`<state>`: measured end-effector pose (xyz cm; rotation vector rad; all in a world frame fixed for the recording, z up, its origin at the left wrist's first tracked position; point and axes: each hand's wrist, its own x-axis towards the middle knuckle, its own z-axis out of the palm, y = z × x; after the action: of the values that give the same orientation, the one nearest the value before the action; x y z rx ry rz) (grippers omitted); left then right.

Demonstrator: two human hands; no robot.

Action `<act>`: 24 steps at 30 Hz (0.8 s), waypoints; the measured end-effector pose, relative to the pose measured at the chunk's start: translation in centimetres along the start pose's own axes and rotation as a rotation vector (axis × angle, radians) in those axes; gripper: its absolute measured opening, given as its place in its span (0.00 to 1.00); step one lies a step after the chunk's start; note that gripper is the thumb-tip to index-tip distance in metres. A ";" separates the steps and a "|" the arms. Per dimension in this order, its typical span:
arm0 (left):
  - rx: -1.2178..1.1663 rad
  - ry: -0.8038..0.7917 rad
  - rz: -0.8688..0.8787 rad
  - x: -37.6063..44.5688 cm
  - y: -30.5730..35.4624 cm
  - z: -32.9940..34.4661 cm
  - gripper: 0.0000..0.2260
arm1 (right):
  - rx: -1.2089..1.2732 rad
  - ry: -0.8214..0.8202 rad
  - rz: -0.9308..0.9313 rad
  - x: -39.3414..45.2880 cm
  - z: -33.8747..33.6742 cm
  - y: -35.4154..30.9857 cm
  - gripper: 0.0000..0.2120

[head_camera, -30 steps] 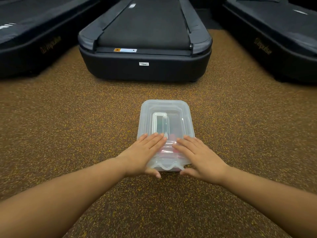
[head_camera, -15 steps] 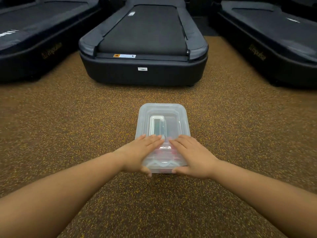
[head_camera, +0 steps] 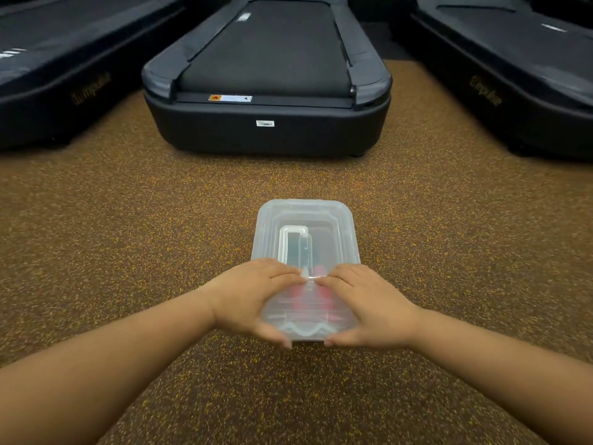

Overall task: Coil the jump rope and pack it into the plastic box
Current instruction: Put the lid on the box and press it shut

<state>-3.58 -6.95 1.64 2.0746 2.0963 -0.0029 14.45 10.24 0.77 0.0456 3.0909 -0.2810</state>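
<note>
While left hand (head_camera: pixel 248 300) and right hand (head_camera: pixel 373 308) press flat fingers (head_camera: pixel 282 270) on the plastic box (head_camera: pixel 335 224) (lidded), a treadmill (head_camera: pixel 266 59) stands beyond.

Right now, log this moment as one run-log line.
hands: left hand and right hand press lid | plastic box: on floor, lid on | jump rope: pink inside
</note>
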 end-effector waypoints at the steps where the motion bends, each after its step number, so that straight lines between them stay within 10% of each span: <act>1: -0.053 0.059 -0.018 0.3 -0.2 -0.1 0.40 | 0.063 -0.015 0.018 0.2 -0.4 0.2 0.41; 9: -0.185 0.160 -0.464 7.8 -4.0 0.5 0.29 | 0.435 0.299 0.456 7.0 -0.2 4.7 0.26; 24: -0.319 0.205 -0.732 15.6 -9.1 -1.3 0.22 | 0.616 0.055 0.685 16.2 -2.4 10.1 0.22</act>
<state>-12.76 8.55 -0.45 1.0927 2.6423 0.4204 -1.51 20.96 0.65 1.0896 2.6752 -1.1519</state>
